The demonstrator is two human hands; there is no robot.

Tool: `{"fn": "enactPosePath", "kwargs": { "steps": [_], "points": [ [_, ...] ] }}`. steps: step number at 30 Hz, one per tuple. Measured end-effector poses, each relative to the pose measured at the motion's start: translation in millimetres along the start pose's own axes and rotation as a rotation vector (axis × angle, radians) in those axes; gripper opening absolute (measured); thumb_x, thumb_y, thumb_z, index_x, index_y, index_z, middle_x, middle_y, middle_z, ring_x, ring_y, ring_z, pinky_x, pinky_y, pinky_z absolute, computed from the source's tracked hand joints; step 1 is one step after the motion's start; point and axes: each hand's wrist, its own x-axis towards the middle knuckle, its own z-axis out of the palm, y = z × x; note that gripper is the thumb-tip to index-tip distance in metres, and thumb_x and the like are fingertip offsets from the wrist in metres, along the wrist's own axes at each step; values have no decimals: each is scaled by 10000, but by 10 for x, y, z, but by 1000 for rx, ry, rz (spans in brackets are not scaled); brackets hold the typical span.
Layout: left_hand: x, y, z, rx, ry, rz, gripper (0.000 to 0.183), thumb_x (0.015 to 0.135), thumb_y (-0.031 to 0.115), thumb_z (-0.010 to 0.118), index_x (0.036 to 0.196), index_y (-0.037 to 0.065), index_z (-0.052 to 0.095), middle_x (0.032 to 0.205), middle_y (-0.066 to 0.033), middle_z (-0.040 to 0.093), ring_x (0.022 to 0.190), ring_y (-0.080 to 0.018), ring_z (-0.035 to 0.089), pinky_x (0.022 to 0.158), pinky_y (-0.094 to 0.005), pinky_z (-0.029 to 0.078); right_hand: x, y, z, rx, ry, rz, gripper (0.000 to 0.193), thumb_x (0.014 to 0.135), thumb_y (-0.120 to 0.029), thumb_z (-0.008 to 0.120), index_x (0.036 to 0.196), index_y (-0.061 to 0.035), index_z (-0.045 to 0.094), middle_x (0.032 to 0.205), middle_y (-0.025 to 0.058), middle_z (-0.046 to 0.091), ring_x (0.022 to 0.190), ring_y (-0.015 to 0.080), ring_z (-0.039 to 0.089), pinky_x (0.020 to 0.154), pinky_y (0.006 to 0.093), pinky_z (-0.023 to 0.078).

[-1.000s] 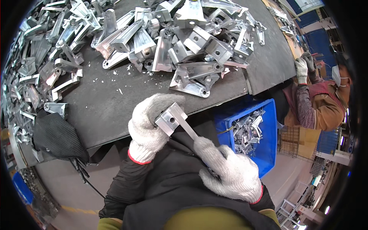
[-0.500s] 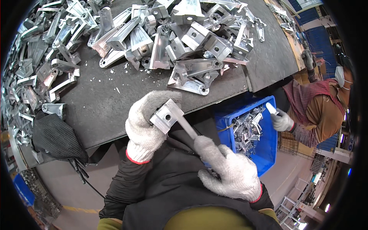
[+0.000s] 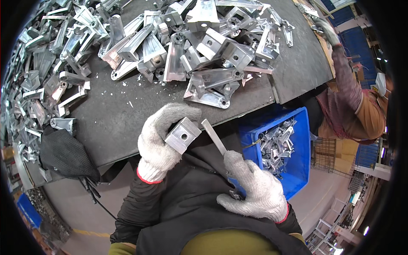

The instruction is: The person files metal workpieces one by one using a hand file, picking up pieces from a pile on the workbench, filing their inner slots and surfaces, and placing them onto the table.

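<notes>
My left hand (image 3: pixel 154 144), in a white knit glove, is closed around a silver cast metal bracket (image 3: pixel 189 132). The bracket's square end, with a round hole in it, points toward me; much of the rest is hidden by the glove. In my gloved right hand (image 3: pixel 259 191) is a flat metal file (image 3: pixel 214 137), its blade slanting up and left. The file's tip stands a little to the right of the bracket, apart from it. Beyond both hands, a pile of similar brackets (image 3: pixel 174 59) covers much of the far worktable.
The dark worktable (image 3: pixel 112 112) has metal chips on it. A black mesh bag (image 3: pixel 66 155) hangs at its near left edge. At right stands a blue bin (image 3: pixel 299 165) holding small metal pieces (image 3: pixel 278 146). Beyond it, a co-worker's arm (image 3: pixel 345 72) reaches to the table's far right edge.
The file has come away from the bracket's edge, leaving a gap. My left hand has tilted the bracket slightly. The co-worker's hand has left the bin and reached up to the table.
</notes>
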Motion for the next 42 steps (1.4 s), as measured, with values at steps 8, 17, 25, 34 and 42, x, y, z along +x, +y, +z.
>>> {"fn": "enactPosePath", "kwargs": {
  "steps": [8, 17, 25, 34, 42],
  "points": [
    [-60, -48, 31, -456, 135, -100, 279, 852, -10, 691, 1125, -64, 715, 1097, -152, 725, 1003, -231, 704, 898, -336, 562, 21, 26, 85, -137, 90, -113, 648, 770, -264, 842, 1370, -130, 636, 951, 112, 657, 670, 319, 688, 589, 411, 555],
    [-63, -126, -22, -232, 58, -81, 374, 834, -35, 720, 1199, -92, 662, 1151, -181, 714, 1021, -248, 706, 919, -364, 580, 48, 44, 200, -244, 136, -203, 598, 780, -218, 807, 1358, -233, 656, 886, 88, 624, 590, 294, 660, 518, 414, 549],
    [-88, -163, -62, -364, 31, -94, 479, 860, -6, 702, 1307, -117, 570, 1247, -245, 684, 1121, -305, 692, 965, -406, 575, 68, 30, 228, -387, 151, -216, 592, 771, -199, 794, 1344, -270, 666, 873, 81, 622, 563, 261, 654, 484, 391, 551],
    [-72, -139, -39, -418, 15, -136, 490, 873, 72, 703, 1304, -118, 570, 1265, -266, 669, 1115, -332, 693, 980, -423, 564, 13, 71, 289, -401, 166, -215, 628, 764, -184, 798, 1364, -296, 651, 873, 72, 640, 590, 233, 664, 484, 393, 560],
    [-47, -132, -62, -282, -13, -120, 520, 863, 127, 710, 1294, -128, 573, 1243, -264, 678, 1109, -315, 692, 978, -417, 563, 167, 258, 143, 385, -228, -170, 731, 823, -197, 789, 1465, 3, 502, 1074, 154, 682, 869, 307, 712, 736, 379, 567]
  ]
}}
